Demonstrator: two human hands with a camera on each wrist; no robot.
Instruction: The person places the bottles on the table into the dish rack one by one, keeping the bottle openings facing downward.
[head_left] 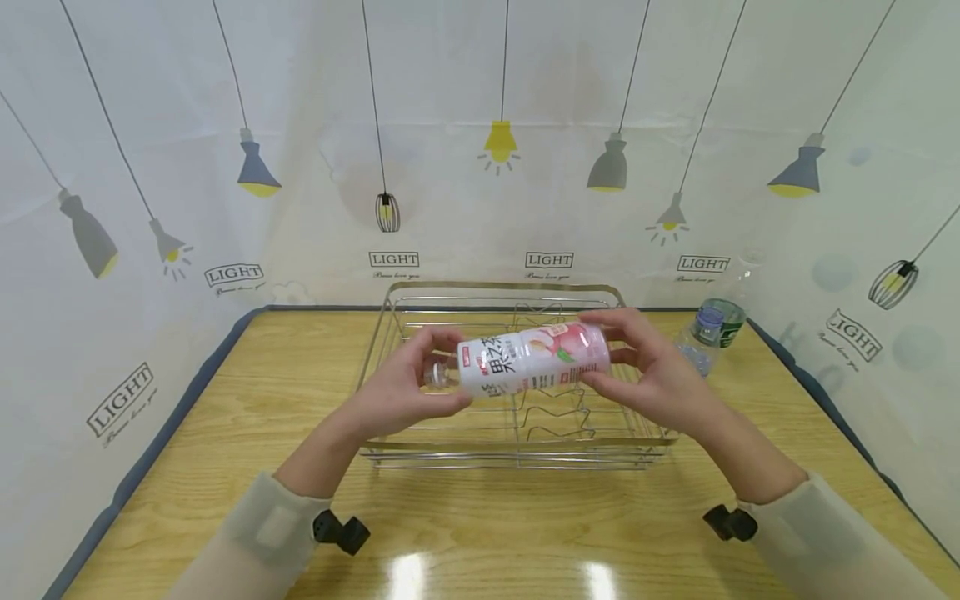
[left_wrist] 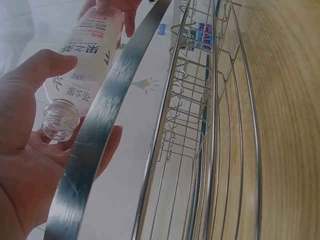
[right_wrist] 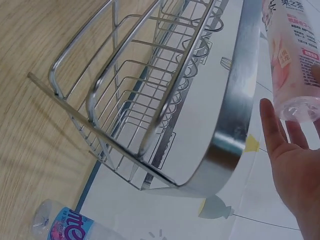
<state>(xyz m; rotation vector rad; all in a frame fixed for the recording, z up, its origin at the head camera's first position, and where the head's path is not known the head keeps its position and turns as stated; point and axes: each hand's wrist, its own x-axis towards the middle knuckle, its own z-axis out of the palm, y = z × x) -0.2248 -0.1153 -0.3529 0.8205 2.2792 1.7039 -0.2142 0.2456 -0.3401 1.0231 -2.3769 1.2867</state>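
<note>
Over a metal wire dish rack (head_left: 517,457), a clear plastic drink bottle (head_left: 536,360) with a white and pink peach label lies sideways in the air between both hands. My left hand (head_left: 397,392) holds its neck end, thumb and fingers on either side of the shoulder. The bottle's base end is gripped by my right hand (head_left: 660,379), thumb below and fingers above. In the left wrist view the bare threaded mouth of the bottle (left_wrist: 82,65) shows, with no cap on it. The right wrist view shows the base of the bottle (right_wrist: 297,107) near the right fingers.
Two more plastic bottles stand at the table's back right, one with a blue cap (head_left: 708,321) and one with a green label (head_left: 733,315). A wooden table (head_left: 247,467) carries the rack. Behind it hangs a white curtain (head_left: 450,67) printed with lamps.
</note>
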